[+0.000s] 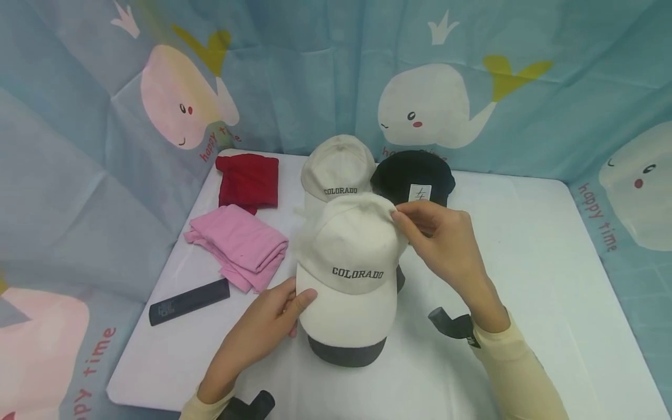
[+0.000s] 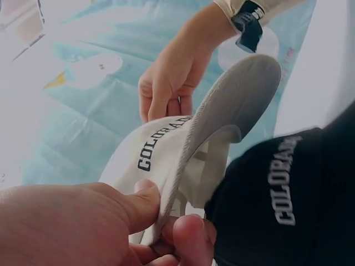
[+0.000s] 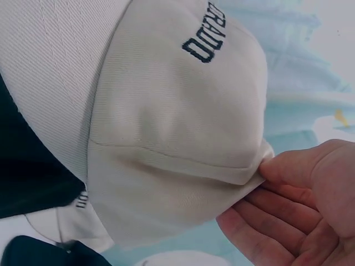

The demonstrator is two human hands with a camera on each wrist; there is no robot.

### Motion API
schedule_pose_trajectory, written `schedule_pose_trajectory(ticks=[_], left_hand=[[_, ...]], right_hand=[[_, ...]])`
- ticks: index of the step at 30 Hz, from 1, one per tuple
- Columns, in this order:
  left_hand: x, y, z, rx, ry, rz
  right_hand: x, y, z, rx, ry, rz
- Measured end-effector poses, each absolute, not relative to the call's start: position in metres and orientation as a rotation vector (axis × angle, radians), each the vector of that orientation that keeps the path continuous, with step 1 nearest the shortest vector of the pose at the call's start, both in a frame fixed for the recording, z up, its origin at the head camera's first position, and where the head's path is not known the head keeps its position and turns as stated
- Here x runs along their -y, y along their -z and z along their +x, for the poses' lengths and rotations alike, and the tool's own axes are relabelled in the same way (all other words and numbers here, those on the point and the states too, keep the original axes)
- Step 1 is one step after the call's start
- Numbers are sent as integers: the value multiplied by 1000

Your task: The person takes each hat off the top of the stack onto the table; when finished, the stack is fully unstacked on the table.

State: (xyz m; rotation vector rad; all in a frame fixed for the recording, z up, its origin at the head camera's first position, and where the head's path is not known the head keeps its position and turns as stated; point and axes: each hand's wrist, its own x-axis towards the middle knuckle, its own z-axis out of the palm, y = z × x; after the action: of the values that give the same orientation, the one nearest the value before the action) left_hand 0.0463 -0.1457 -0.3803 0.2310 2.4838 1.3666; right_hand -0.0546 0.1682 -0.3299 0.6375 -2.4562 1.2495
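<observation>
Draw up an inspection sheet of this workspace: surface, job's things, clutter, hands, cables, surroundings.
Surface: white table.
Job's things: held white cap lettered COLORADO; dark cap, also lettered, partly hidden by it in the head view.
Clutter: second white cap and black hat at the back; red cloth, folded pink cloth and dark bar on the left.
Hands: left hand grips the held cap's brim; right hand pinches its crown's edge.
Cables: nothing seen.
Surroundings: blue curtain printed with whales.

- Rear cap, lower part hidden behind the front cap!
- Dark cap below it, mostly covered!
- Top edge slices the lettering, right wrist view!
</observation>
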Motion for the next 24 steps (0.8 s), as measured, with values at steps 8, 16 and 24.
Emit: schedule_pose_trajectory(ticks=[8, 16, 24], left_hand=[[115, 366, 30, -2468, -1416, 338], [62, 364, 9, -2431, -1449, 519], [-1, 359, -4, -2320, -1433, 604]], right_hand=[[-195, 306, -55, 2385, -1155, 554], [-238, 283, -60, 2304, -1137, 376], [-292, 283, -69, 2320, -1134, 120]])
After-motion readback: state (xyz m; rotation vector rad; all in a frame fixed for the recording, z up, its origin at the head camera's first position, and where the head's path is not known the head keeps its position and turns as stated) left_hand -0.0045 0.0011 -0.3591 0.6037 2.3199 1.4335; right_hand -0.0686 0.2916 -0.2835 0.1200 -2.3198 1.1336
